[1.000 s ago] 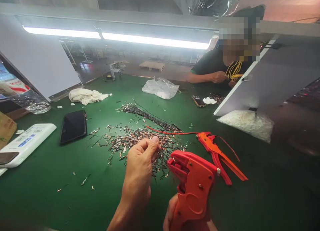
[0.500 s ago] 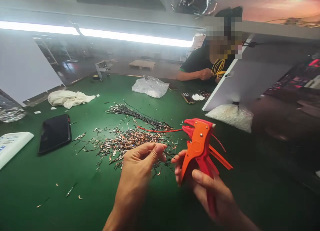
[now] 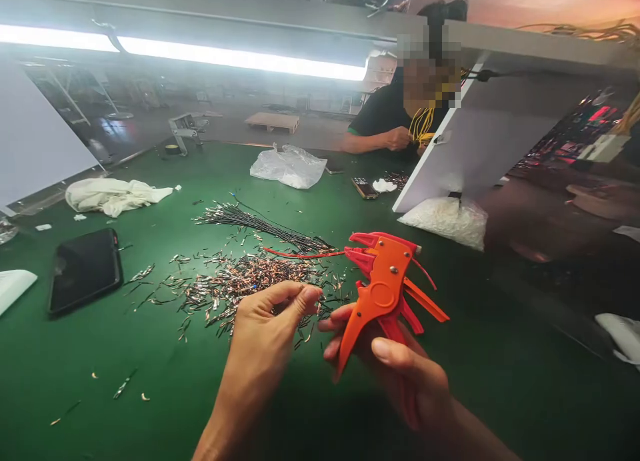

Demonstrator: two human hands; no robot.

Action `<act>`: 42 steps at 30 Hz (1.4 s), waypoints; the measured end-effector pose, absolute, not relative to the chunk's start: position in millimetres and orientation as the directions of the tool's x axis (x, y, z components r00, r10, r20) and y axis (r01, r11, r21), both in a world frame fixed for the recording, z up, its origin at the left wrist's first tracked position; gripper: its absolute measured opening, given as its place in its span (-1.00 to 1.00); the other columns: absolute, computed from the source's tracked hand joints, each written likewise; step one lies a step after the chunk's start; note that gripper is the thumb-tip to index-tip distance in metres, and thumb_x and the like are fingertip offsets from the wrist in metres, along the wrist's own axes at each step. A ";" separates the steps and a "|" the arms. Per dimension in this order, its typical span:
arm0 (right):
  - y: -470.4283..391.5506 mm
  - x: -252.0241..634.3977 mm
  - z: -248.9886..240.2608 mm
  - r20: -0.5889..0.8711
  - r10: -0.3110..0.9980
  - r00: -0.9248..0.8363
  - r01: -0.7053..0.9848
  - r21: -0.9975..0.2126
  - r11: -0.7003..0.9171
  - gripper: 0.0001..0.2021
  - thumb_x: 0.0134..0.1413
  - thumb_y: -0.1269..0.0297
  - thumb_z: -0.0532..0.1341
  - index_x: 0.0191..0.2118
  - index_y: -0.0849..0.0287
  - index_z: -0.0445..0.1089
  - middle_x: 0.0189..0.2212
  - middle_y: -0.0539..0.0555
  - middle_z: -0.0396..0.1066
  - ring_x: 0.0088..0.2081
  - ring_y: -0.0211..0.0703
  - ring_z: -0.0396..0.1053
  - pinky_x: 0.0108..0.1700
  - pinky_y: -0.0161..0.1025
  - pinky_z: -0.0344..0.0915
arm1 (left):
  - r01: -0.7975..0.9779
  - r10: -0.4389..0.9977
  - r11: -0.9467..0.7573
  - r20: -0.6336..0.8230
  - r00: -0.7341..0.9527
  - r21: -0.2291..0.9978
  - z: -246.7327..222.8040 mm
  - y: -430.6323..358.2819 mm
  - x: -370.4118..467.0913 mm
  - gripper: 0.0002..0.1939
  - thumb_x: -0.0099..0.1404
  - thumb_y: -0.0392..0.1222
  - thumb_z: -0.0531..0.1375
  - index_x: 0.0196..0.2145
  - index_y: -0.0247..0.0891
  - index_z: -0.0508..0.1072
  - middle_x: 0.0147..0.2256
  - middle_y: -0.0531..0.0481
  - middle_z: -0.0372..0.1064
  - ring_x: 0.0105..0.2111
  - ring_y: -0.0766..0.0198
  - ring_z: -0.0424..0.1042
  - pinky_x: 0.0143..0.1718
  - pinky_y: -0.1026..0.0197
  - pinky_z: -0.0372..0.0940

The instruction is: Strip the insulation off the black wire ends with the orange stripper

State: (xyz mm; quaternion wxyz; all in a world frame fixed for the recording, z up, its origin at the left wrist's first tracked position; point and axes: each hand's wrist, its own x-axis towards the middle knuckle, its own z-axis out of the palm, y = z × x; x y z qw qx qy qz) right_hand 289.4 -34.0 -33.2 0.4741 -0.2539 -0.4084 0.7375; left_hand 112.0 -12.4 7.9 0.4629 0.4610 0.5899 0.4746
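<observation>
My left hand [image 3: 267,328] is closed in a pinch over the near edge of a heap of wire scraps [image 3: 245,274]; what its fingertips hold is too small to make out. My right hand [image 3: 405,368] is wrapped round the handles of an orange and red wire stripper [image 3: 383,288], its jaws pointing left. A thin red strip [image 3: 300,254] reaches left from the jaws over the heap. Behind the heap lies a bundle of black wires [image 3: 260,226] with bare silvery ends at its left.
A black phone [image 3: 85,271] and a white cloth [image 3: 115,196] lie at left. Farther back are a clear plastic bag [image 3: 289,166] and a small dark device [image 3: 365,188]. Beside a slanted panel [image 3: 450,134] sits a filled bag [image 3: 445,220]. Across the table a person [image 3: 385,114] holds yellow cables.
The whole view has shifted, so the table items appear farther left and slightly higher. Between my hands, the left thumb and fingers stay pinched and the stripper stays in my right hand.
</observation>
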 end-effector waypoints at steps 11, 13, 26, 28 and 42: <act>-30.9 287.5 -51.5 -0.179 0.902 -0.393 -0.351 -0.877 -0.327 -0.72 0.12 0.24 0.22 -0.05 0.15 0.46 -0.08 0.20 0.54 -0.15 0.08 0.49 -0.11 0.03 0.35 | 0.354 0.912 -0.055 0.191 -0.362 0.933 1.3 -17.1 115.0 -0.78 0.26 -0.12 0.21 -0.50 -0.19 0.54 -0.57 0.11 0.44 -0.55 0.35 0.34 -0.52 0.32 0.19; -28.6 287.8 -49.0 -0.158 0.895 -0.418 -0.349 -0.881 -0.318 -0.61 0.07 0.25 0.22 0.05 0.14 0.39 -0.16 0.17 0.57 -0.14 0.07 0.46 -0.07 0.03 0.31 | 0.288 0.931 -0.027 0.128 -0.341 0.957 4.0 -16.0 113.6 -0.80 0.24 -0.10 0.25 -0.49 -0.19 0.57 -0.56 0.10 0.47 -0.52 0.34 0.39 -0.47 0.32 0.25; -37.5 281.8 -46.0 -0.144 0.862 -0.487 -0.462 -0.795 -0.394 -0.48 -0.07 0.42 0.19 0.11 0.19 0.33 -0.07 0.24 0.57 -0.12 0.06 0.49 -0.07 0.01 0.32 | 0.248 0.865 -0.009 0.132 -0.484 0.969 9.0 -22.9 118.2 -0.81 0.21 -0.01 0.32 -0.44 -0.14 0.61 -0.53 0.12 0.40 -0.53 0.33 0.26 -0.49 0.27 0.16; -39.0 279.2 -49.0 -0.126 0.847 -0.517 -0.499 -0.760 -0.417 -0.46 -0.06 0.45 0.19 0.12 0.19 0.33 -0.08 0.24 0.58 -0.14 0.04 0.50 -0.11 -0.03 0.34 | 0.342 0.790 -0.096 0.280 -0.545 0.935 12.4 -26.9 123.9 -0.83 0.26 -0.08 0.28 -0.47 -0.11 0.59 -0.53 0.14 0.36 -0.51 0.32 0.25 -0.41 0.25 0.19; -37.9 271.8 -65.4 0.020 0.773 -0.634 -0.541 -0.726 -0.425 -0.45 -0.03 0.31 0.31 0.15 0.13 0.34 -0.22 0.17 0.59 -0.21 0.02 0.55 -0.27 -0.15 0.39 | 0.445 0.713 -0.249 0.474 -0.517 0.860 8.1 -29.9 129.5 -0.84 0.29 -0.24 0.24 -0.43 -0.06 0.57 -0.49 0.14 0.43 -0.45 0.26 0.31 -0.25 0.16 0.18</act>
